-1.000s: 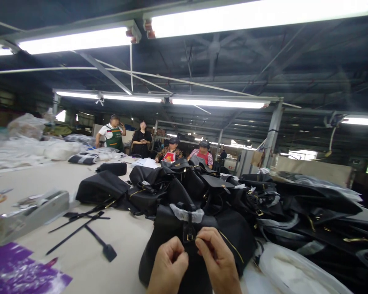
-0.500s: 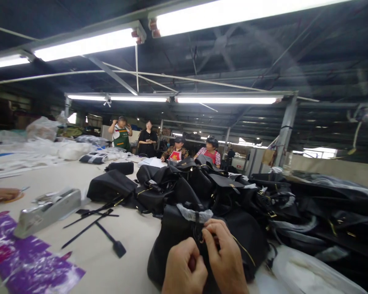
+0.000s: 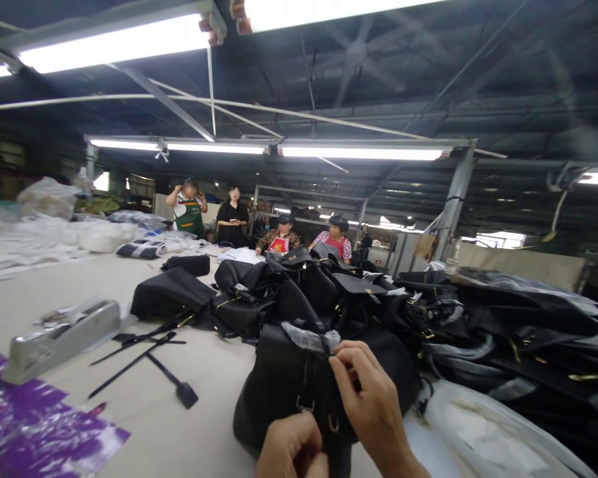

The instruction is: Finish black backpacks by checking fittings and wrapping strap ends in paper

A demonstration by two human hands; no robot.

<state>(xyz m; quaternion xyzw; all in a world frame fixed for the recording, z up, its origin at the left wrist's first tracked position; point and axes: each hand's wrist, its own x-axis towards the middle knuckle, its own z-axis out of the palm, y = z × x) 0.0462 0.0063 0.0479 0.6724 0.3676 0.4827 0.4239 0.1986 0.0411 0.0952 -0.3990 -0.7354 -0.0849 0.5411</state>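
A black handbag (image 3: pixel 279 378) stands in front of me, its handle (image 3: pixel 306 337) wrapped in clear plastic. My right hand (image 3: pixel 371 398) is closed at the bag's upper front, thumb and fingertips pinching what looks like a thin black strap just below the handle. A gold ring (image 3: pixel 333 422) shows beneath those fingers. Lower down, my left hand (image 3: pixel 294 446) is curled closed against the bag's front, near a small metal buckle (image 3: pixel 305 403). What its fingers hold is hidden.
More black bags (image 3: pixel 323 285) are heaped behind and to the right. Left lie loose black straps (image 3: pixel 164 372), a grey tape dispenser (image 3: pixel 62 342) and purple plastic packaging (image 3: pixel 54 431). A clear plastic bag (image 3: pixel 483 425) is at right. Several people (image 3: pixel 187 212) are across the table.
My left hand has moved down from the ring area, uncovering the buckle. My right hand has shifted slightly up the bag. A person's hand at the left edge has left view.
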